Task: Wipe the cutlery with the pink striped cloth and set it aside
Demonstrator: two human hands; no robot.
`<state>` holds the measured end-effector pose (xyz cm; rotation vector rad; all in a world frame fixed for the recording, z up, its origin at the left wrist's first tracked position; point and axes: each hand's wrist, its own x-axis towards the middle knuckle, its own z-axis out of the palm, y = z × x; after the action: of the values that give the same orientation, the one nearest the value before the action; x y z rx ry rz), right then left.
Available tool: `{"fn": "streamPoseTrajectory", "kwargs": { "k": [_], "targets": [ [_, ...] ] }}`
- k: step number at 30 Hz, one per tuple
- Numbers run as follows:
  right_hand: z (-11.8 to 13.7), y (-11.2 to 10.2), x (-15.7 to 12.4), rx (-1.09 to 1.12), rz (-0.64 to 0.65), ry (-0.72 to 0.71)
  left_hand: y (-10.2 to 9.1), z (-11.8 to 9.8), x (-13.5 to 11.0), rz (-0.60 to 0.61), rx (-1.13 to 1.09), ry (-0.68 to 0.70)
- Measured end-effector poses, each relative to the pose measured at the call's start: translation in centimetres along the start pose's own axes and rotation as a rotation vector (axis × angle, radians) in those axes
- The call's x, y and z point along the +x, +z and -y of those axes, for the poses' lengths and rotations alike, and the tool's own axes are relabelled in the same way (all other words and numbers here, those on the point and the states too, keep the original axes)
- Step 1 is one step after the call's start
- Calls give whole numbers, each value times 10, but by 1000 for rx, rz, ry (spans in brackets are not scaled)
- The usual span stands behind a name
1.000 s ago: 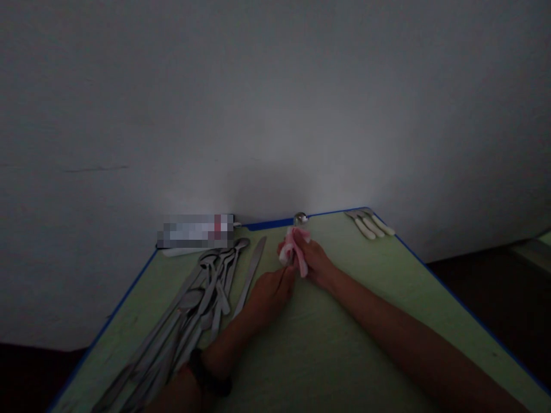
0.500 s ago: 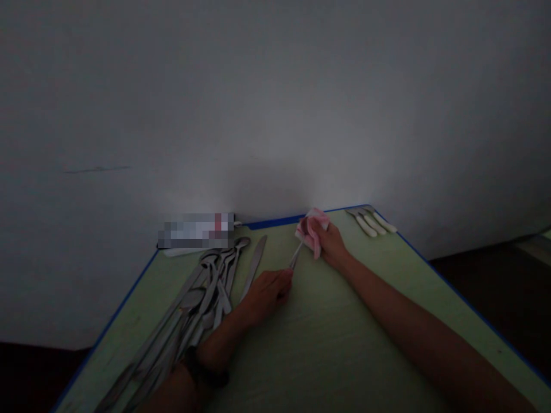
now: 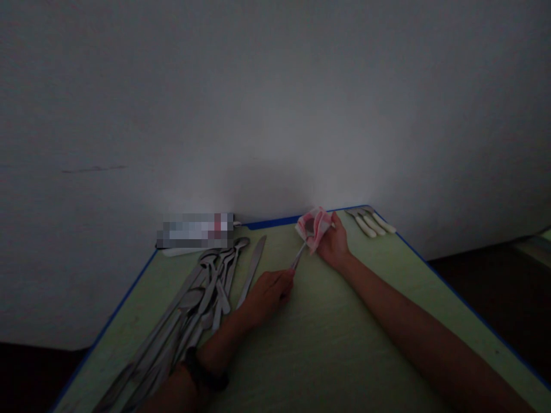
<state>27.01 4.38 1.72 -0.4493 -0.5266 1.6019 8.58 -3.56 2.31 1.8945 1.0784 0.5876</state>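
My left hand is closed around the handle end of a metal spoon, which points up and to the right. The spoon's dark bowl lies against a pink-and-white cloth. From behind and below, my right hand supports this cloth, its thumb raised at the side and most fingers hidden. Left of my left hand a table knife rests on the table. Beyond it lies a heap of metal spoons and other cutlery, partly covered by my left forearm.
Several white-handled pieces of cutlery lie side by side at the table's far right corner. A blurred-out object stands at the far left corner. The green table has a blue edge and meets a grey wall.
My right hand has loosened and turned, and the cloth has spread out around the spoon's bowl, which shows more. My left hand has barely moved.
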Motion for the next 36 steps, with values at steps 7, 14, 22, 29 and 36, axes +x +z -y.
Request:
{"fn": "streamPoseTrajectory", "kwargs": {
  "k": [7,14,22,29,36],
  "targets": [
    [1,4,-6,55,-46,11,0,-1,1,-11,133,45],
    [3,8,-7,28,-32,7,1,1,0,6,90,11],
    [-1,1,-4,-35,30,10,1,2,0,4,106,38],
    [-6,-3,4,-29,-50,39,0,-3,0,31,184,25],
    [-12,-10,7,-168,-70,-19,1,-3,0,37,262,48]
  ]
}}
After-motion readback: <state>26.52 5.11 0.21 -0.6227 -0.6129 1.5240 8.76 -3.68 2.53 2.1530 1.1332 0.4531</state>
